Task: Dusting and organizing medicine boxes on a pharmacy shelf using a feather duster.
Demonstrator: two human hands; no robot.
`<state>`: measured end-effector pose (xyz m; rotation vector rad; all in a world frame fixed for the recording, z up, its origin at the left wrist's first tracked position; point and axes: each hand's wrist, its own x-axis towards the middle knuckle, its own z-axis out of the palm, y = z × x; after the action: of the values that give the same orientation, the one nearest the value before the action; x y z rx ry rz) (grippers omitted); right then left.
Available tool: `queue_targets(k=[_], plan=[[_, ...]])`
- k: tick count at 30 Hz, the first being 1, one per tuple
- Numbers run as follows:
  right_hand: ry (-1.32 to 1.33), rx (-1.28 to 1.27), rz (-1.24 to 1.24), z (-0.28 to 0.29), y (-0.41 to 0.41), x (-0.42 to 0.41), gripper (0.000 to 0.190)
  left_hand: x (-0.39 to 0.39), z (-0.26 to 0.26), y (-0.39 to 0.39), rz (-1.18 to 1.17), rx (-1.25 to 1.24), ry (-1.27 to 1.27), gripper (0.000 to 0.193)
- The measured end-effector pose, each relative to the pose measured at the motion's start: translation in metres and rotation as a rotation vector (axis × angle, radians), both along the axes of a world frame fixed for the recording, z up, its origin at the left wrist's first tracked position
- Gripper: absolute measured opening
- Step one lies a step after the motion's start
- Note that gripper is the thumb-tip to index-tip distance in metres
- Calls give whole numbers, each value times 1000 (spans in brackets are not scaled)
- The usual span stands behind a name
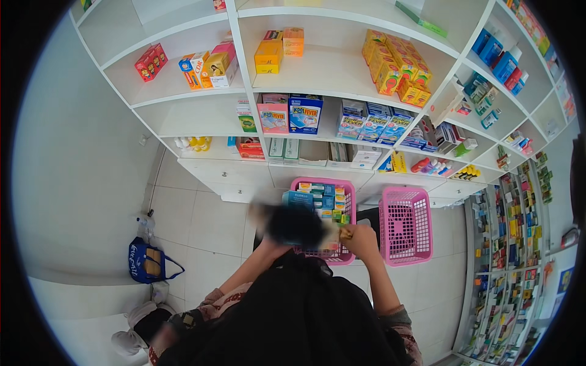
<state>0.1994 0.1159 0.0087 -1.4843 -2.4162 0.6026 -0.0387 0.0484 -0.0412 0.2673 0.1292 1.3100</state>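
Note:
Before me stands a pink plastic basket (352, 196) packed with small medicine boxes (327, 201), mostly blue, white, yellow and green. A larger teal box (297, 198) lies at its left side, over the rim. My left hand (274, 248) is at the basket's near left; a blurred dark patch hides its fingers, so any hold is unseen. My right hand (362, 241) is at the basket's right rim, fingers curled. Something small and yellowish-brown shows at its fingertips, too unclear to name. A second pink basket (383, 228), with no boxes in it, stands to the right.
White shelving (316, 68) with boxed medicines and KoolFever packs (305, 114) rises ahead, above white drawers (224, 174). A blue tote bag (139, 261) sits on the tiled floor (210, 224) at left. A glass display case (503, 256) full of packages runs along the right.

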Motion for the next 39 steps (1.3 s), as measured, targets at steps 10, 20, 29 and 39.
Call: queue_targets(k=[10, 20, 29, 39], plan=[[120, -80, 39, -11, 2, 19, 17, 5, 13, -1, 25, -444, 109, 50], [34, 54, 51, -15, 1, 26, 18, 8, 3, 2, -180, -247, -270, 52], [26, -75, 17, -17, -1, 35, 16, 12, 2, -1, 7, -417, 100, 56], [-44, -24, 77, -15, -4, 26, 17, 10, 14, -5, -97, -433, 2, 50]])
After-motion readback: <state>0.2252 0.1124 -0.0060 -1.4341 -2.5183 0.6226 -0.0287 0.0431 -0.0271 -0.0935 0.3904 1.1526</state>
